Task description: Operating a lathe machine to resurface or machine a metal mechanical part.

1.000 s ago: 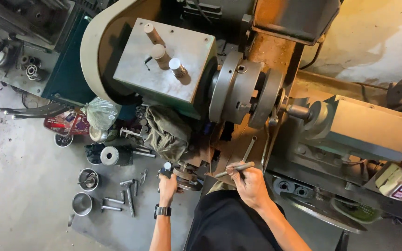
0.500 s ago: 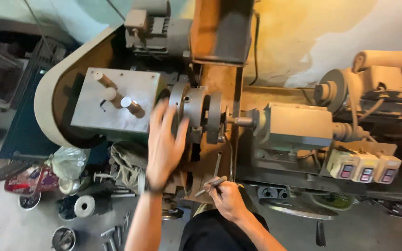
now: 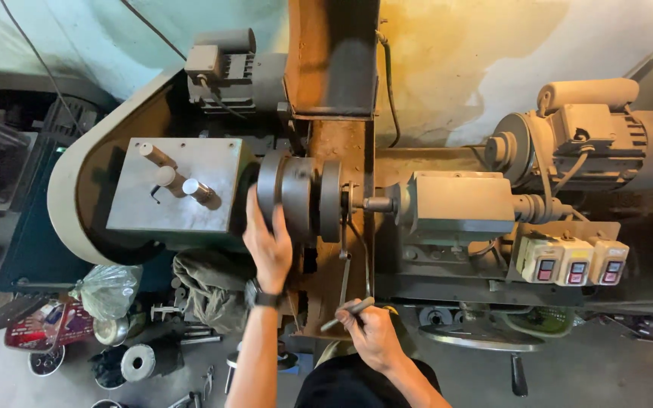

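A grey lathe fills the view, with its round chuck (image 3: 304, 198) in the middle and the tailstock (image 3: 455, 204) to the right. My left hand (image 3: 268, 242) rests on the left rim of the chuck, fingers wrapped against it, a watch on the wrist. My right hand (image 3: 372, 329) is lower, near my body, closed around a thin metal rod (image 3: 345, 313) that points up and left. The rod's tip is apart from the machine.
The gearbox housing (image 3: 171, 196) with three levers sits left of the chuck. A switch box (image 3: 572, 261) with three buttons and a motor (image 3: 591, 140) are at the right. Cans, a tape roll (image 3: 137, 363), a bag and tools lie on the floor at lower left.
My left hand rose from the tools on the floor up to the chuck and settled on its rim. My right hand kept hold of the rod. The view shifted right.
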